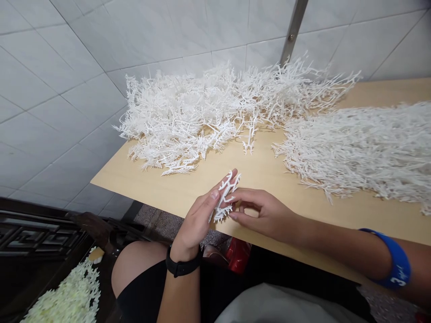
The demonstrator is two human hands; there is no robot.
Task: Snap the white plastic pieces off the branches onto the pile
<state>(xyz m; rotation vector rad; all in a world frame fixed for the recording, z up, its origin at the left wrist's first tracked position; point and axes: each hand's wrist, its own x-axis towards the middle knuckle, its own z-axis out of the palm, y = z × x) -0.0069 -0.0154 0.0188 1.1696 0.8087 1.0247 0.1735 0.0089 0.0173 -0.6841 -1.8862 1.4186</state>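
The left hand (198, 217) holds a white branched piece (226, 193) between its thumb and its other fingers, the thumb laid along the piece's left side and the other fingers mostly behind it. The right hand (271, 214) comes in from the right, its index finger and thumb bent with a gap between them and their tips at the piece's right side and lower part; whether they are closed on it cannot be told. The piece is over the near edge of the surface (266, 166), its long axis running from a bushy lower end near the person up and slightly right to forked tips aimed at the far edge. Its back and part of its middle are hidden by the fingers. Beyond the hands, a single white sprig (249, 139) points towards the near edge, its far end lost in a tangled white pile (202, 103) that stretches along the far edge from near the left corner. A flatter off-white pile (353, 148) covers much of the right part, cut off by the edge of the view. Off the surface, at lower left, pale small pieces (69, 296) lie heaped on something dark, too small to make out singly
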